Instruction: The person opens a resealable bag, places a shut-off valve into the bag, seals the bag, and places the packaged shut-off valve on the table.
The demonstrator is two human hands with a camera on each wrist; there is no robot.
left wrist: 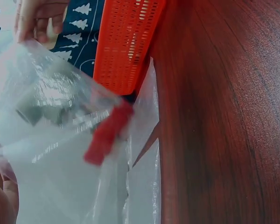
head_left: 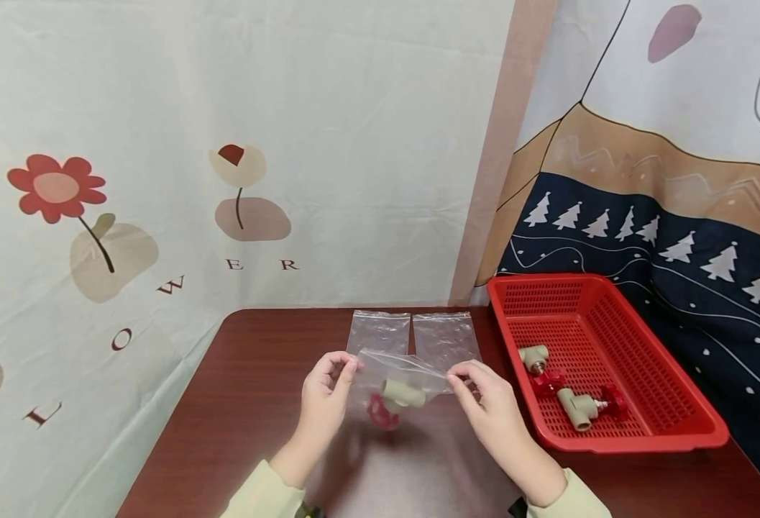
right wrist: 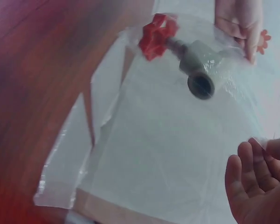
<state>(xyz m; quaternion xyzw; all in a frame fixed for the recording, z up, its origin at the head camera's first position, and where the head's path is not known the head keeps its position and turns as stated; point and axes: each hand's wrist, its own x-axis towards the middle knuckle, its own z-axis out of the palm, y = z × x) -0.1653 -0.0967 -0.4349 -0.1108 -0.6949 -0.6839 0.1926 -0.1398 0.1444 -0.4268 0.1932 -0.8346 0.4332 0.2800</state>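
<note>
A clear plastic bag [head_left: 380, 363] is stretched between both hands above the table. My left hand [head_left: 328, 392] pinches its left top corner between thumb and fingers. Its right top corner is pinched by my right hand [head_left: 486, 396]. Inside the bag hangs a valve: a grey-green pipe fitting [head_left: 403, 393] with a red handwheel [head_left: 382, 413] on its stem. The right wrist view shows the fitting's round open end [right wrist: 200, 86] through the film.
Two flat clear zip bags [head_left: 380, 331] lie side by side at the table's back edge. A red perforated basket [head_left: 612, 360] stands on the right with two similar valves [head_left: 577, 409] in it. A printed cloth [head_left: 380, 144] hangs behind the table.
</note>
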